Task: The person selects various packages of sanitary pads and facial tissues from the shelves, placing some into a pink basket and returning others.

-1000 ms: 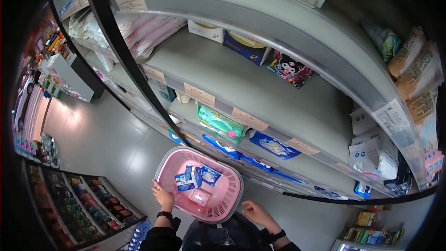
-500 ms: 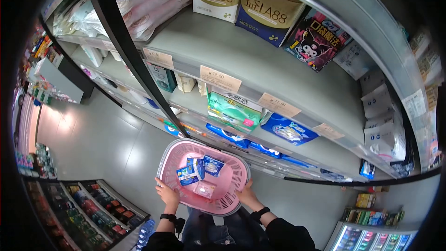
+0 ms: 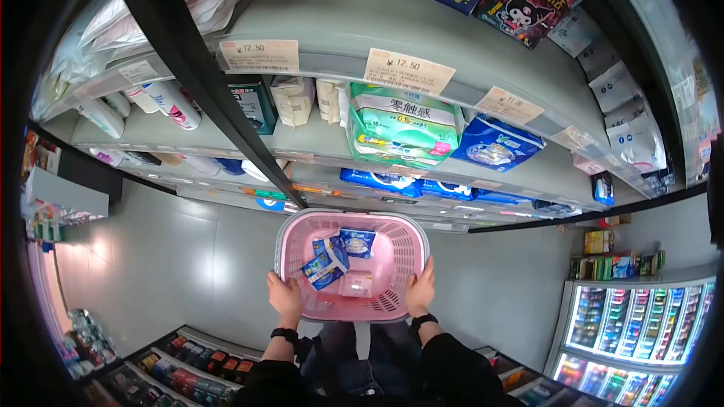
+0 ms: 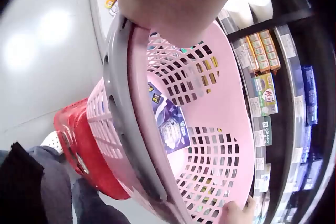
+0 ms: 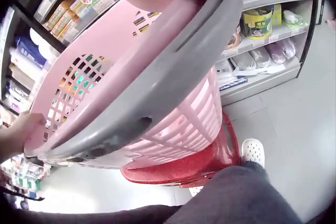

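Both hands hold a pink basket with a grey rim by its two ends. My left hand grips the left end, and my right hand grips the right end. Inside lie blue packs, a blue-and-white pack and a small pale pink pack. The left wrist view shows a purple-blue pack through the basket opening. In the right wrist view the grey rim runs under the near hand, and the other hand holds the far end.
Shelves ahead hold a green pack, blue packs and boxes, with price tags along the edge. A black upright crosses them. A lit cooler stands at right. Something red is below the basket.
My right hand has moved from beside the basket onto its right end. The basket has turned level in the view and shifted right, and the shelves appear closer.
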Available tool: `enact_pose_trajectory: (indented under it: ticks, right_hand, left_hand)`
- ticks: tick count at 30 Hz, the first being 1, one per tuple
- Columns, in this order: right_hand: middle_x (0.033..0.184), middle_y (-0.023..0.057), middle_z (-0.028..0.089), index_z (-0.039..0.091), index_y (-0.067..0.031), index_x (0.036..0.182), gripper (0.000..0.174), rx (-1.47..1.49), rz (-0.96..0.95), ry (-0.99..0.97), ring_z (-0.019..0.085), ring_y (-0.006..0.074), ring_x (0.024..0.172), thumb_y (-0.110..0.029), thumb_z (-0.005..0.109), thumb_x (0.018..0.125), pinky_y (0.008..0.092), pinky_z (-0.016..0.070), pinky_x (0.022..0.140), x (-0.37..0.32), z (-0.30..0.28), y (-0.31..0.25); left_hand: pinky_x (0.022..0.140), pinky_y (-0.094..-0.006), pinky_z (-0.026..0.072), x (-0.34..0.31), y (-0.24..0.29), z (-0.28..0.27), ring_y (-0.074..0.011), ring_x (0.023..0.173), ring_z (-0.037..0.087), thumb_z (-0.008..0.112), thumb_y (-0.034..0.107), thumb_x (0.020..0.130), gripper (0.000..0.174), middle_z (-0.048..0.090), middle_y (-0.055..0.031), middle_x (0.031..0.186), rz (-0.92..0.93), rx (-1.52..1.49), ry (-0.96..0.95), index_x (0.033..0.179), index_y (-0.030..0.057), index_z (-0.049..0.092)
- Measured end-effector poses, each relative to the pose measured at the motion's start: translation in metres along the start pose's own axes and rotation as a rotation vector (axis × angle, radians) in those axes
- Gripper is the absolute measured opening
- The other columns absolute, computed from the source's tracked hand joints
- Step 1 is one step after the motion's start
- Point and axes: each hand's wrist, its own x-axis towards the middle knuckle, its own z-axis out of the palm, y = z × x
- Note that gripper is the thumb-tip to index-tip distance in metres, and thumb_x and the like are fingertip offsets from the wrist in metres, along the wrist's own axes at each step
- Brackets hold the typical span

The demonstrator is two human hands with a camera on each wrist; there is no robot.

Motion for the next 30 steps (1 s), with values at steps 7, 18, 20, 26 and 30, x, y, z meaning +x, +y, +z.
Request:
enact_pose_trajectory:
  ticks: [7,18,20,26,30]
  right_hand:
    - [0.109,0.0202,0.053,0.021,-0.0175,0.147,0.075,-0.081,0.079,-0.003,0.062,0.0410,0.080,-0.021,0.059,0.083,0.0503,0.0507,0.070,0.004,-0.002,-0.006]
    - [0.113,0.0201,0.053,0.021,-0.0175,0.147,0.076,0.017,0.087,-0.055,0.061,0.0419,0.085,-0.020,0.061,0.082,0.0501,0.0512,0.073,0.008,0.001,0.006]
    - [0.113,0.0202,0.053,0.022,-0.0176,0.146,0.076,0.024,0.084,-0.046,0.061,0.0418,0.086,-0.019,0.061,0.082,0.0500,0.0513,0.073,0.007,-0.002,0.006]
    - [0.114,0.0194,0.053,0.022,-0.0187,0.147,0.074,0.075,0.105,-0.098,0.061,0.0415,0.089,-0.021,0.058,0.082,0.0496,0.0513,0.075,0.007,-0.007,0.009]
    - [0.107,0.0175,0.054,0.023,-0.0182,0.148,0.071,0.088,0.051,-0.047,0.061,0.0387,0.083,-0.019,0.055,0.085,0.0479,0.0513,0.070,0.006,-0.005,0.014]
  left_hand:
    - [0.072,-0.0512,0.0471,0.000,0.003,0.005,-0.0435,0.092,0.057,0.064,0.016,0.077,0.038,0.053,-0.0200,0.105,-0.037,0.024,0.004,0.105,0.0020,0.041]
    - [0.073,-0.0508,0.0478,-0.003,0.010,0.008,-0.0423,0.092,0.058,0.064,0.016,0.077,0.039,0.053,-0.0192,0.104,-0.004,0.129,0.042,0.104,0.0027,0.039]
    - [0.073,-0.0507,0.0480,-0.005,0.013,0.006,-0.0416,0.093,0.058,0.064,0.016,0.078,0.040,0.054,-0.0194,0.104,-0.023,0.153,0.009,0.105,0.0028,0.038]
    - [0.077,-0.0505,0.0475,-0.007,0.009,0.011,-0.0418,0.093,0.058,0.065,0.015,0.078,0.040,0.054,-0.0208,0.103,0.011,0.160,0.033,0.104,0.0020,0.038]
    - [0.078,-0.0498,0.0476,-0.006,0.006,0.016,-0.0412,0.093,0.058,0.067,0.015,0.077,0.042,0.056,-0.0208,0.101,-0.001,0.209,0.047,0.104,0.0020,0.039]
